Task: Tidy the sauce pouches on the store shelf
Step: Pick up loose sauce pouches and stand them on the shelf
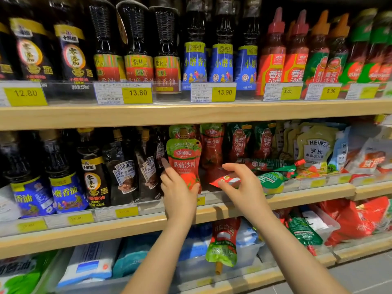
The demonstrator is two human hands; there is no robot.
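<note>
On the middle shelf (148, 224) stands an upright red and green ketchup pouch (184, 160), and my left hand (178, 187) grips its lower part. My right hand (239, 181) holds the red end of a fallen pouch (226, 181) lying on its side. More toppled pouches (273, 179) lie to the right of it, one with a red cap. Behind them several red and green pouches (239, 143) stand upright in rows.
Dark Heinz sauce pouches (125, 172) and sesame oil bottles (63, 175) fill the shelf to the left. Yellow Heinz pouches (314, 149) stand at the right. Bottles (195, 60) line the top shelf. A ketchup pouch (222, 245) hangs upside down off the bottom shelf.
</note>
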